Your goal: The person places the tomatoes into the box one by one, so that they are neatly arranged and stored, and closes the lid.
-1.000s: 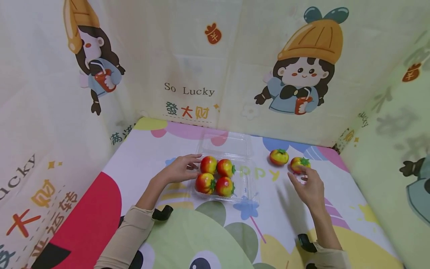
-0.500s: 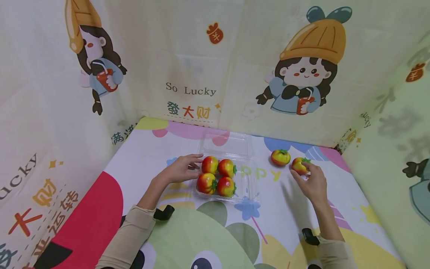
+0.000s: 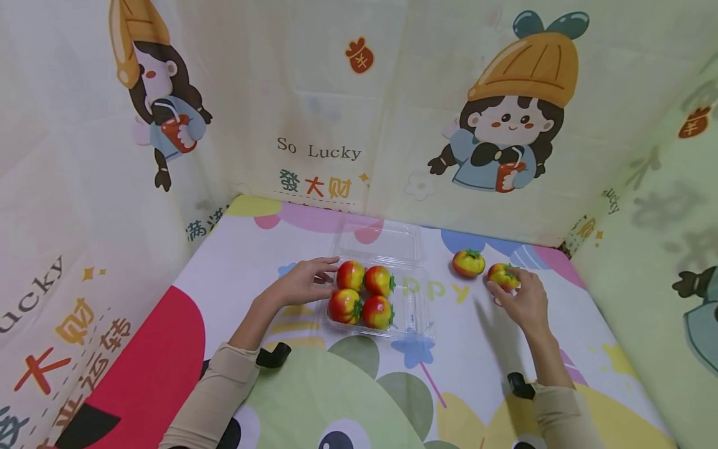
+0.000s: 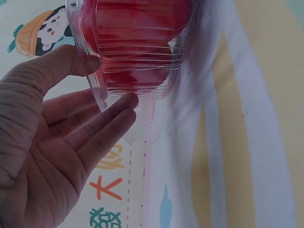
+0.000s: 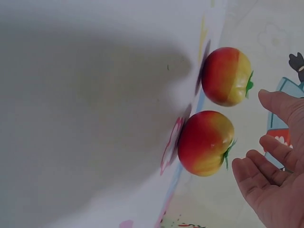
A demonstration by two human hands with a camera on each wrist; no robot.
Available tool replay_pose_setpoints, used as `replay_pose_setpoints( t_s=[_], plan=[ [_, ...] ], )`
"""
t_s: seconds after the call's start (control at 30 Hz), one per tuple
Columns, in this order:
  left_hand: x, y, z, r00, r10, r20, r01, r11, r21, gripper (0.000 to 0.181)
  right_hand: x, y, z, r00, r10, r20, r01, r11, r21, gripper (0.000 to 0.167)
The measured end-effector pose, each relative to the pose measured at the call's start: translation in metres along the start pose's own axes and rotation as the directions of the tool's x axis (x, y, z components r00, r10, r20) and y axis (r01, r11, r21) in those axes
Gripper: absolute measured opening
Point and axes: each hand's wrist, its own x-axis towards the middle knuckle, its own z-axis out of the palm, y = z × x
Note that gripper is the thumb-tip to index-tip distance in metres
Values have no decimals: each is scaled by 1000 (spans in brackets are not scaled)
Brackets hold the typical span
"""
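A clear plastic clamshell box lies with its lid folded back. Several red-and-yellow, tomato-like fruits with green leafy tops fill its left half. My left hand touches the box's left edge, fingers extended; the left wrist view shows the thumb at the rim and fingertips by the outer wall. Two similar fruits lie to the right: one farther left, the other by my right hand. Its thumb and fingers are spread around that fruit; in the right wrist view a gap separates them from it.
A printed cartoon cloth covers the table. Patterned cloth walls rise at the back and both sides. Black curved pieces stick out near both cuffs. The right half of the box bottom has no fruit in it.
My right hand has moved slightly forward and right, its thumb and fingers coming up around the nearer loose fruit. The left hand and the box stay in place.
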Motion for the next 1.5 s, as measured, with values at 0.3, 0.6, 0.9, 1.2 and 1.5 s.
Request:
replay_pose_setpoints(
  t_s=[0.3, 0.6, 0.9, 1.2, 1.5],
  plan=[
    [1, -1, 0, 1000, -2, 1, 2, 1000, 5, 58, 12, 2, 0, 1000, -1, 12, 1, 1000, -2, 65],
    [1, 0, -1, 1000, -5, 4, 5, 1000, 17, 60, 22, 8, 2, 1000, -15, 26, 15, 1000, -16, 65],
    [0, 0, -1, 1000, 6, 7, -6, 1000, 11, 59, 28, 8, 4, 998, -11, 65, 14, 999, -46, 69],
    [1, -2, 0, 1000, -4, 10, 4, 1000, 14, 57, 35, 16, 4, 993, 7, 119, 5, 995, -101, 73],
    [1, -1, 1, 1000, -1, 9, 1, 1000, 12, 56, 37, 22, 2, 986, 77, 146, -60, 991, -119, 71]
  ],
)
